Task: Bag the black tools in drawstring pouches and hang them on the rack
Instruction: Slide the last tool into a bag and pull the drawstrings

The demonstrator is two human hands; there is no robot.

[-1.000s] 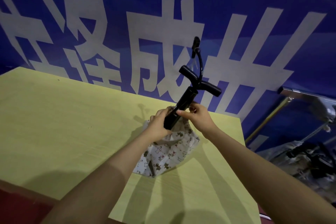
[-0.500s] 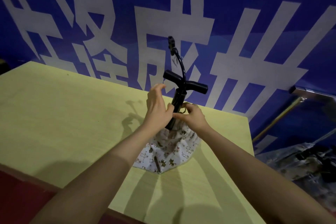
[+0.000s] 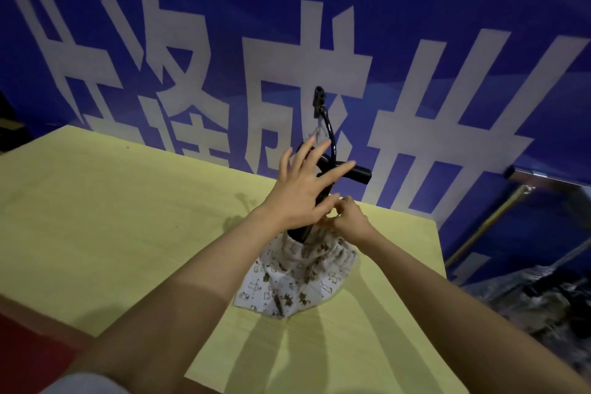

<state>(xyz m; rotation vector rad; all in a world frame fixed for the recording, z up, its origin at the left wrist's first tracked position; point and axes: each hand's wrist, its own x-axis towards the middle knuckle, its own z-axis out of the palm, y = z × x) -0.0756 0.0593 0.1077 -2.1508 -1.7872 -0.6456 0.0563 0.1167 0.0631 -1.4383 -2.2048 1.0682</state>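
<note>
A black tool, a small pump with a T-handle and a curved hose, stands upright with its lower end inside a white drawstring pouch printed with small animals. The pouch rests on the yellow table. My left hand is raised in front of the tool's shaft with its fingers spread, holding nothing. My right hand pinches the pouch's gathered mouth, where the drawstring runs, beside the shaft. The tool's lower part is hidden in the pouch.
A blue banner with large white characters stands right behind the table. A metal rack bar and its slanted leg are at the right, with dark tools and clear plastic on the floor below.
My left hand let go of the pouch's mouth and rose along the shaft, fingers spreading. The tool has gone from tilted to more upright and sunk deeper. My right hand stays at the pouch's mouth.
</note>
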